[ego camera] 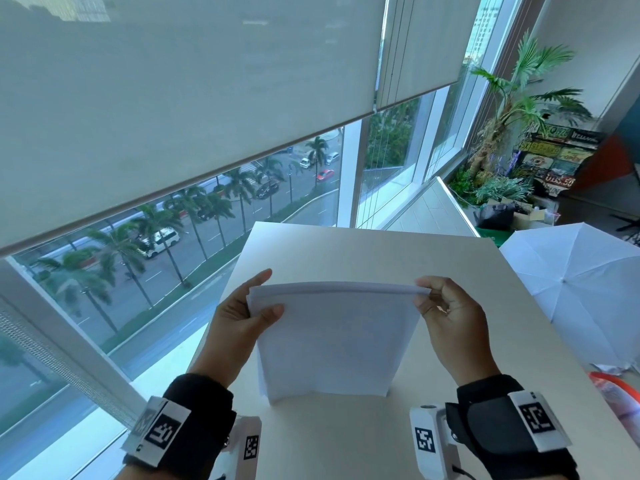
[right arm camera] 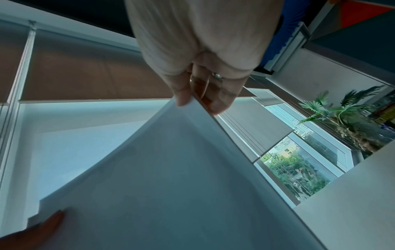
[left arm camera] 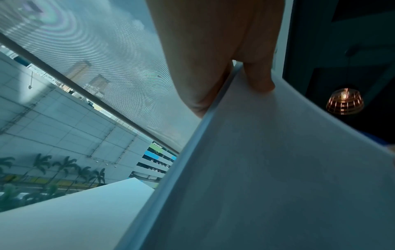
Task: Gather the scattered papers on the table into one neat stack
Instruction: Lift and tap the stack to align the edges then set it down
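A bundle of white papers (ego camera: pixel 332 344) stands upright on its lower edge on the pale table (ego camera: pixel 415 265), held between both hands. My left hand (ego camera: pixel 247 313) grips the bundle's upper left corner, thumb on the near face and fingers behind. My right hand (ego camera: pixel 440 306) pinches the upper right corner. In the left wrist view my left hand (left arm camera: pixel 241 84) has its thumb pressed on the papers (left arm camera: pixel 267 169). In the right wrist view my right hand (right arm camera: pixel 198 101) pinches the top corner of the papers (right arm camera: pixel 162 177); the sheets' edges look nearly flush.
A large window with a lowered roller blind (ego camera: pixel 173 98) runs along the left and far side. To the right of the table lie an open white umbrella (ego camera: pixel 581 289) and an orange-and-white bag (ego camera: pixel 620 396). Potted plants (ego camera: pixel 512 109) fill the far right corner.
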The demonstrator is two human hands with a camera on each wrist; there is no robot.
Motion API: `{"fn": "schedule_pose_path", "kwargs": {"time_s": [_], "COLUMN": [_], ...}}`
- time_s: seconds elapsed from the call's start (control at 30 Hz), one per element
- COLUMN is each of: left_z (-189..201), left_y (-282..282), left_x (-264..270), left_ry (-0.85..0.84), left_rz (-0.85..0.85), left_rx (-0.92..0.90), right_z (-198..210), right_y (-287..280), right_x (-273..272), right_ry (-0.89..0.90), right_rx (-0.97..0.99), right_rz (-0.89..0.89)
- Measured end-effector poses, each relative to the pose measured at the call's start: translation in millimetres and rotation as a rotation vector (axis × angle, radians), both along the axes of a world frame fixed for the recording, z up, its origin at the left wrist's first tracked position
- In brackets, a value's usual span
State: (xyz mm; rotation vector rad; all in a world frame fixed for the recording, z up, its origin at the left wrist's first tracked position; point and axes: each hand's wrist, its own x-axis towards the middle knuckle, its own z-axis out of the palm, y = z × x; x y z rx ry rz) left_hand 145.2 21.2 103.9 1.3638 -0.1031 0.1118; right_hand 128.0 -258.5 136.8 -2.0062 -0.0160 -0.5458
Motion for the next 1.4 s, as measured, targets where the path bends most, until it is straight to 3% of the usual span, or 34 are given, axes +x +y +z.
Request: {"fn": "schedule_pose_path", "kwargs": {"time_s": [0.07, 0.2, 0.3, 0.47, 0.63, 0.77, 0.93, 1.07, 1.2, 1.33, 1.4], "left_z": [-1, -3, -3, -1, 1, 0, 1, 2, 5, 4, 4], "left_y": [-3, -4, -4, -4, -5, -4, -5, -5, -4, -2, -2], "left_x": [-2, -4, -3, -7, -8, -8, -9, -9, -9, -8, -8], "left_ry": [0.042, 0.127, 0.137, 0.144, 0.153, 0.155, 0.152, 0.156, 0.153, 0.158, 0.159], "left_rz": [-0.017, -0.034, -0.036, -0.046, -0.036, -0.032, -0.036, -0.038, -0.034, -0.033, -0.030], "left_rx": [0.063, 0.179, 0.182, 0.175, 0.171, 0.166, 0.169, 0.165, 0.183, 0.179, 0.176], "right_z": [0, 3, 13, 13, 26, 26, 30, 27, 35, 42, 41], "right_y": [1, 3, 2, 7, 7, 16, 24, 43, 55, 78, 82], "right_x": [-2, -5, -9, -15, -19, -18, -18, -16, -12, -11, -11], "right_ry": [-0.051, -0.190, -0.243, -0.138, -0.133, 0.061, -0.039, -0.067, -0.075, -0.015, -0.029], "right_rx": [-0.078, -0.445, -0.538, -0.847, -0.717, -0.886, -0.854, -1.009, -0.938, -1.013, -1.034], "right_rz": [0.025, 0.082, 0.048, 0.120, 0.010, 0.195, 0.039, 0.186, 0.132, 0.327, 0.296]}}
